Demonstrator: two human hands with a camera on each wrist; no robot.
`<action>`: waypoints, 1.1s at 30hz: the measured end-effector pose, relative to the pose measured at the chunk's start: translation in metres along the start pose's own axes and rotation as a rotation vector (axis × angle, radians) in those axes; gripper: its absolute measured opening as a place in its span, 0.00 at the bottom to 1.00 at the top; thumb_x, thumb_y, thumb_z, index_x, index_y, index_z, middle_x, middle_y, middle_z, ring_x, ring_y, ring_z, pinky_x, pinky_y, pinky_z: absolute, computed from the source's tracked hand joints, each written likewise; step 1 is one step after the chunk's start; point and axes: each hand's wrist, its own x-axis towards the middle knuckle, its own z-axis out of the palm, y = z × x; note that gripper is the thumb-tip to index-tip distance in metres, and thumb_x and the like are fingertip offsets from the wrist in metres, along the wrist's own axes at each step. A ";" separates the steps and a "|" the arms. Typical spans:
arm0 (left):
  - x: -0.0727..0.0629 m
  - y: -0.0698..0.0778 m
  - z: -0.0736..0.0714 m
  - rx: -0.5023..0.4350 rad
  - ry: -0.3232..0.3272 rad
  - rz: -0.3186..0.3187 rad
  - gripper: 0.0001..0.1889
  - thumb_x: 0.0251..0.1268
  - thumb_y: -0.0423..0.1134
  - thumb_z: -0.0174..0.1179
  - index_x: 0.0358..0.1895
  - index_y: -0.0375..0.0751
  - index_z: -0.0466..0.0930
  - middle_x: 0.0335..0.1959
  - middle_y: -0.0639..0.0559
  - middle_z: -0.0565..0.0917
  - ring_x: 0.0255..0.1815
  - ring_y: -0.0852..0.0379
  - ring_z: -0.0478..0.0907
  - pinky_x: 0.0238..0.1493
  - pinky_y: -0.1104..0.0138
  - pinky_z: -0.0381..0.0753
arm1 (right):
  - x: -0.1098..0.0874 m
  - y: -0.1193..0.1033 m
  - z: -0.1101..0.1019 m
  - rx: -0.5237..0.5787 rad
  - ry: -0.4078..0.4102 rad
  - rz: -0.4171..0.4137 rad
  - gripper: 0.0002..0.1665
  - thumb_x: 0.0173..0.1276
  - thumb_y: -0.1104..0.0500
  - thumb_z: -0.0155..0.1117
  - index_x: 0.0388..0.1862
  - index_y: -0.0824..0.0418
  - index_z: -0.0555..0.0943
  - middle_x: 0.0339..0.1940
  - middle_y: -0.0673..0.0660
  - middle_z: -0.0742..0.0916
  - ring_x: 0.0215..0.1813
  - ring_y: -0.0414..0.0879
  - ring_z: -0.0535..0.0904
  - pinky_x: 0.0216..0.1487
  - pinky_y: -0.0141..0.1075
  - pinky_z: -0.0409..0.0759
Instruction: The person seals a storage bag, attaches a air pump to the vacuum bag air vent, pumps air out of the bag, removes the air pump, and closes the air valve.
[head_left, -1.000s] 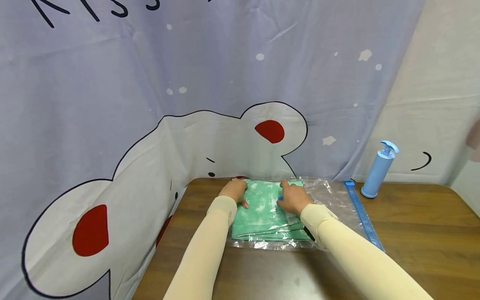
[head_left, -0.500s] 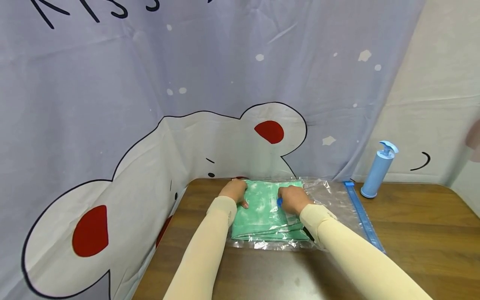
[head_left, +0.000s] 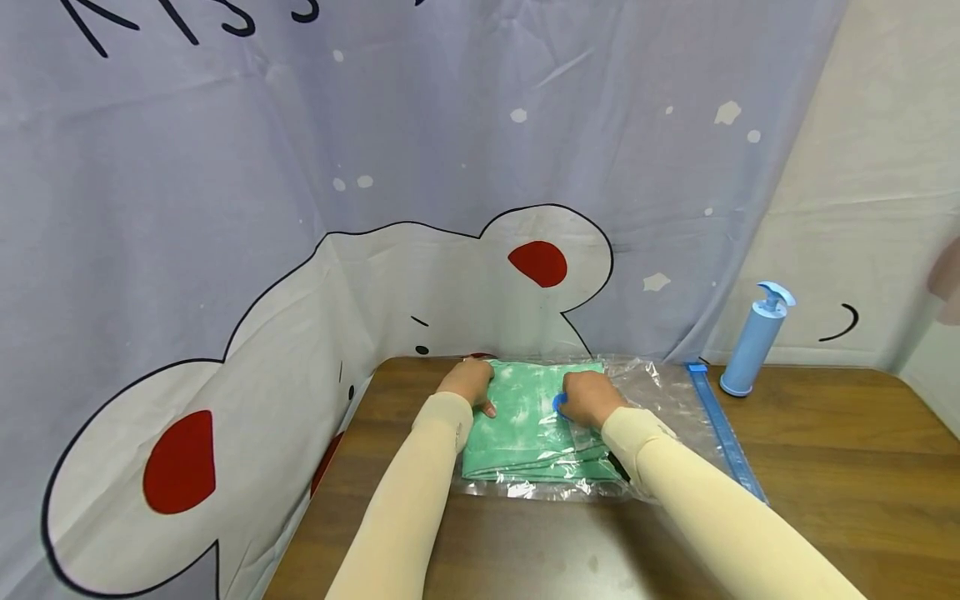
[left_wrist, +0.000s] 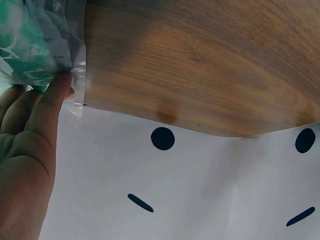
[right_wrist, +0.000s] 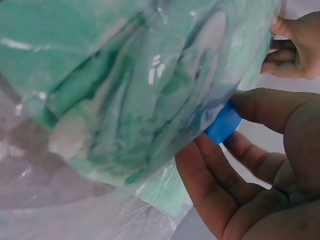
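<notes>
Right hand [head_left: 588,400], fingers [right_wrist: 207,190] pinching blue cap [right_wrist: 223,124] on clear bag [head_left: 645,385], left hand [head_left: 467,383] touching the bag's edge with straight fingers, green cloth [head_left: 517,425] lying inside the bag

Worktop [head_left: 847,483] brown wood-grain; cloth [head_left: 517,417] mottled green-white; bag [head_left: 660,396] clear, strip [head_left: 723,433] blue; cap [right_wrist: 223,124] bright blue; pump [head_left: 754,346] near worktop's far edge light blue

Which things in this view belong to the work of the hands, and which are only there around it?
In the work:
clear bag, touched by the left hand
green cloth inside it
blue cap, pinched by the right hand
blue pump, perhaps; untouched

Only around it:
wooden table, beneath the bag
patterned curtain, behind
</notes>
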 end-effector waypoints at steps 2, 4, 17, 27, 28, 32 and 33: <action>-0.001 0.000 -0.001 -0.001 -0.001 -0.002 0.46 0.55 0.52 0.86 0.79 0.43 0.83 0.79 0.44 0.85 0.84 0.38 0.78 0.87 0.49 0.77 | -0.009 -0.008 -0.008 0.002 -0.003 -0.018 0.10 0.72 0.54 0.73 0.46 0.57 0.91 0.43 0.56 0.96 0.47 0.58 0.92 0.59 0.58 0.91; -0.002 0.001 -0.002 0.001 0.001 -0.002 0.46 0.55 0.52 0.86 0.79 0.43 0.83 0.79 0.44 0.84 0.84 0.38 0.78 0.87 0.49 0.77 | -0.011 -0.010 -0.012 0.042 -0.024 0.006 0.21 0.71 0.51 0.75 0.60 0.57 0.90 0.52 0.57 0.97 0.55 0.60 0.93 0.64 0.58 0.90; 0.000 0.001 -0.002 -0.026 -0.003 -0.012 0.46 0.54 0.50 0.86 0.78 0.41 0.83 0.79 0.43 0.84 0.84 0.37 0.78 0.87 0.48 0.76 | 0.005 0.012 0.001 0.040 -0.034 0.008 0.32 0.69 0.42 0.71 0.12 0.43 0.63 0.11 0.41 0.66 0.22 0.44 0.65 0.31 0.41 0.71; -0.002 0.003 -0.003 -0.029 0.005 -0.006 0.45 0.54 0.50 0.86 0.77 0.41 0.84 0.78 0.43 0.86 0.83 0.38 0.79 0.86 0.49 0.78 | -0.003 0.005 -0.004 0.068 -0.027 0.009 0.22 0.68 0.48 0.80 0.56 0.56 0.92 0.50 0.55 0.97 0.52 0.57 0.93 0.61 0.57 0.92; -0.003 0.003 -0.003 -0.027 0.005 -0.006 0.45 0.54 0.50 0.86 0.77 0.41 0.84 0.78 0.43 0.86 0.83 0.38 0.79 0.86 0.49 0.78 | -0.004 0.005 -0.005 0.085 -0.025 0.019 0.24 0.68 0.46 0.80 0.57 0.58 0.92 0.51 0.57 0.96 0.51 0.57 0.93 0.59 0.56 0.92; -0.004 0.003 -0.003 -0.021 0.003 -0.010 0.44 0.55 0.50 0.86 0.77 0.41 0.84 0.77 0.43 0.86 0.82 0.39 0.80 0.86 0.49 0.78 | -0.013 -0.003 -0.017 0.144 -0.039 0.056 0.20 0.70 0.41 0.75 0.29 0.55 0.85 0.24 0.50 0.85 0.28 0.47 0.78 0.38 0.45 0.83; -0.004 0.003 -0.003 -0.019 0.001 -0.010 0.44 0.55 0.50 0.86 0.77 0.41 0.84 0.78 0.43 0.86 0.83 0.39 0.80 0.86 0.49 0.78 | -0.014 -0.004 -0.020 0.152 -0.047 0.058 0.23 0.70 0.41 0.73 0.22 0.52 0.80 0.18 0.48 0.78 0.24 0.46 0.71 0.34 0.43 0.78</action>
